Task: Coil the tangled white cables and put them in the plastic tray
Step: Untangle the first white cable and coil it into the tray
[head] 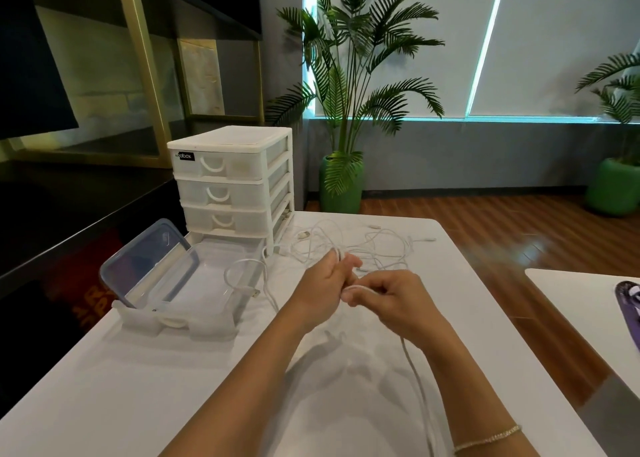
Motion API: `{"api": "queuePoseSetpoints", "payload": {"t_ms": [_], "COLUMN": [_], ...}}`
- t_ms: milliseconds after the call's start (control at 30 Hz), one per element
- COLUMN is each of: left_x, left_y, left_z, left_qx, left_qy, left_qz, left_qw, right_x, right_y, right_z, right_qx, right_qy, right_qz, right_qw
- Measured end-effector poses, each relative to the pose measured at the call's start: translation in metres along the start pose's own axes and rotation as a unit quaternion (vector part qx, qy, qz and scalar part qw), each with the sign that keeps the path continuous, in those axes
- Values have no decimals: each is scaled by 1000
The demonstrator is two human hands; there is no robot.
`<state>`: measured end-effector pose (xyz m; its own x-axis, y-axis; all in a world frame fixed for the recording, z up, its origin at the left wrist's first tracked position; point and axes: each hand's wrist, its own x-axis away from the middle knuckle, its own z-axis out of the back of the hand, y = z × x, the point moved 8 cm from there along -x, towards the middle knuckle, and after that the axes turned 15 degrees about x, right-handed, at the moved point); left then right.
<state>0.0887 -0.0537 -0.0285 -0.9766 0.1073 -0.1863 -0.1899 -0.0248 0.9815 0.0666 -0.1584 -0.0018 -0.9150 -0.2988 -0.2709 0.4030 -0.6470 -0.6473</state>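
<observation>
Several white cables point(377, 248) lie tangled on the white table behind my hands. My left hand point(323, 288) is closed around a few loops of one white cable. My right hand point(388, 300) pinches the same cable close to the left hand, and its loose length trails down past my right wrist toward the near table edge. A clear plastic tray point(207, 321) sits at the left with one coiled white cable point(242, 276) hanging over its right wall. A clear lid point(149, 266) leans inside the tray.
A white three-drawer organiser point(232, 182) stands behind the tray at the table's far left. The table's right edge runs close beside my right arm. A second table with a purple object point(628, 304) is at the far right.
</observation>
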Motion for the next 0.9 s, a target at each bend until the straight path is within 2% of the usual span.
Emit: {"api": "queuePoseSetpoints", "payload": {"t_ms": [100, 267, 400, 533, 733, 800, 900], "left_x": [3, 10, 14, 15, 10, 9, 9], "left_y": [-3, -7, -10, -9, -10, -10, -11], "left_z": [-7, -19, -19, -18, -10, -7, -9], "left_qx": [-4, 148, 196, 284, 370, 372, 366], "left_qy": [-42, -119, -150, -135, -79, -63, -56], "left_qz": [19, 118, 155, 168, 163, 158, 154], "left_qw": [999, 975, 956, 934, 911, 912, 916], "right_x": [2, 1, 2, 1, 2, 2, 1], "right_y": [6, 19, 21, 24, 9, 9, 12], "right_z": [8, 20, 18, 2, -16, -17, -16], "right_qx": [-77, -118, -145, -182, -229, -216, -171], "right_qy": [38, 123, 130, 82, -10, -2, 49], "right_qz": [-33, -78, -87, -114, -88, -82, -85], "right_qw": [996, 982, 977, 973, 969, 973, 980]}}
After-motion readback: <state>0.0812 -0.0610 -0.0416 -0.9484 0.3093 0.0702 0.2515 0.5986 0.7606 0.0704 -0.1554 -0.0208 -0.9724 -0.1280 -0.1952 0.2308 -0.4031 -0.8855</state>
